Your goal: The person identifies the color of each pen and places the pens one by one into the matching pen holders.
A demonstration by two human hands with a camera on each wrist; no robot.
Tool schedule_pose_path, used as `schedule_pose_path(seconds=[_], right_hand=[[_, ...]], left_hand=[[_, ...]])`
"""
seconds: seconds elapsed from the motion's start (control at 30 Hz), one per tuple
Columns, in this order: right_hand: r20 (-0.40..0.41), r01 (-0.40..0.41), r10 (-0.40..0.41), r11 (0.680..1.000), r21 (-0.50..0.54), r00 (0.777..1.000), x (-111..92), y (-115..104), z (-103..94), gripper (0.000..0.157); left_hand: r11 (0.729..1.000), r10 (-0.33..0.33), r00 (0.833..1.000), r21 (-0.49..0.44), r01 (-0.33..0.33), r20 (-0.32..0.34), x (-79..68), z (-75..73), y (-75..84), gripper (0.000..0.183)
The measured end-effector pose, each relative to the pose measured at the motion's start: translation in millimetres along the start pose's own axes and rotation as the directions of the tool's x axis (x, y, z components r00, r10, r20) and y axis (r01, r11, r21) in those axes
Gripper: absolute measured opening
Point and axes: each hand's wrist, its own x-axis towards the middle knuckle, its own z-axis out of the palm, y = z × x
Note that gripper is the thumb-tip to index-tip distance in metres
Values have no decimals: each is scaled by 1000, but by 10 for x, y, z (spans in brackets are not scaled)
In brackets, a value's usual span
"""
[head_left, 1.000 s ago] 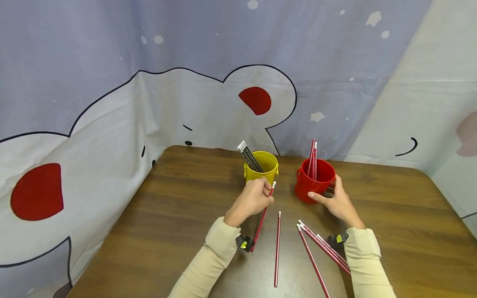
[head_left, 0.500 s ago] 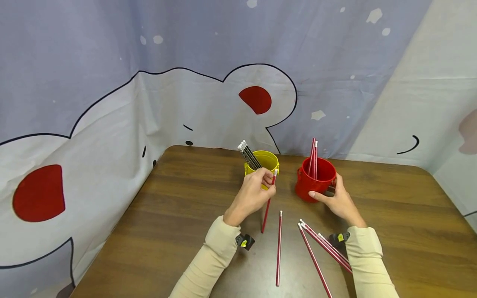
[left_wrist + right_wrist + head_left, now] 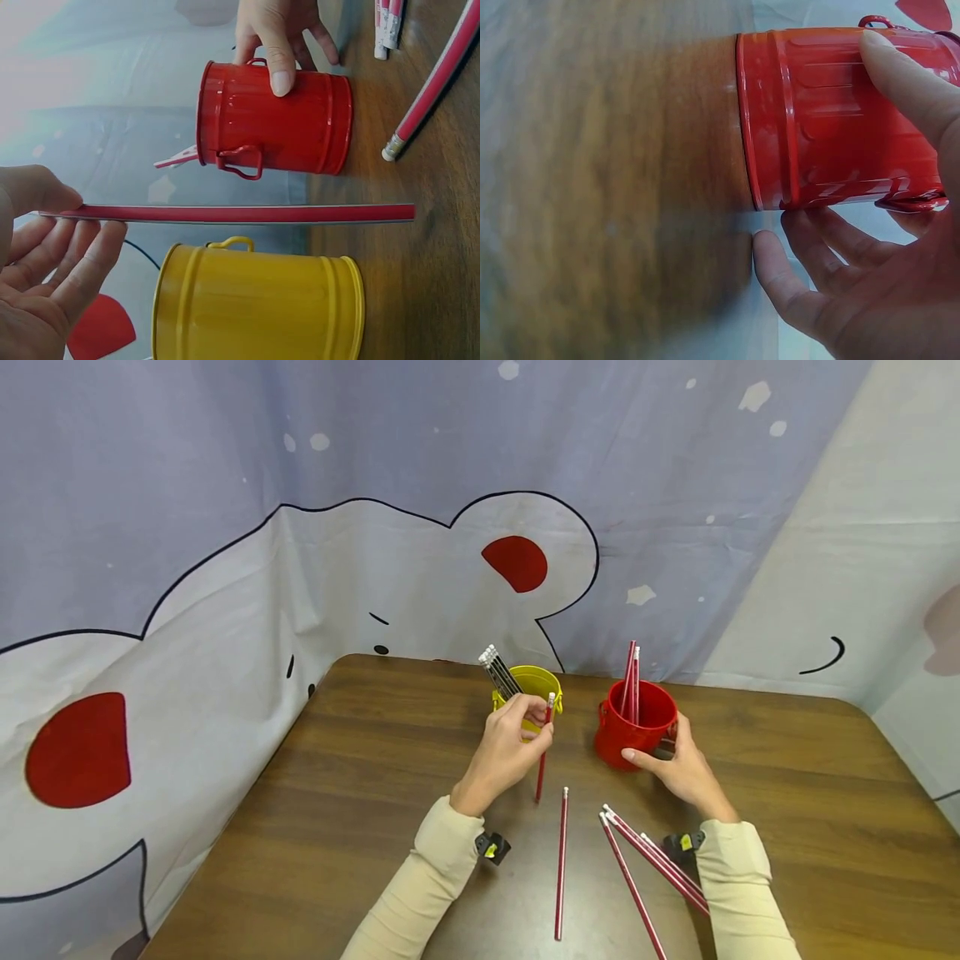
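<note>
My left hand (image 3: pixel 504 753) pinches a red pencil (image 3: pixel 541 777) near its white eraser end, thumb against fingers. The pencil stands nearly upright in front of the yellow bucket (image 3: pixel 255 307), its lower end just above the table in the left wrist view. Several black pencils (image 3: pixel 500 673) with white erasers lean in that bucket. To the right, my right hand (image 3: pixel 684 768) holds the red bucket (image 3: pixel 617 742), thumb across its front and fingers along its side. Red pencils (image 3: pixel 635 689) stick up out of the red bucket.
On the wooden table (image 3: pixel 375 777) lies a single red pencil (image 3: pixel 561 868), in front of the buckets. Farther right are another red pencil (image 3: pixel 633 887) and a small cluster of red pencils (image 3: pixel 660 867) by the right wrist. A printed curtain (image 3: pixel 375 560) hangs behind the table.
My left hand has raised the red pencil from a slant toward upright, its lower end swinging away from me. The right hand stays on the red bucket.
</note>
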Motion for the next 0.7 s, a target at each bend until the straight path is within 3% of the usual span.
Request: schedule_pose_path(seconds=[0.43, 0.7], right_hand=[[2, 20, -20, 1000, -10, 1000, -26, -24, -24, 94], [19, 3, -3, 1000, 14, 1000, -139, -371, -19, 90]], left_hand=[[997, 81, 996, 2, -81, -31, 46, 30, 65, 16], [996, 82, 996, 20, -82, -20, 150, 54, 91, 17]])
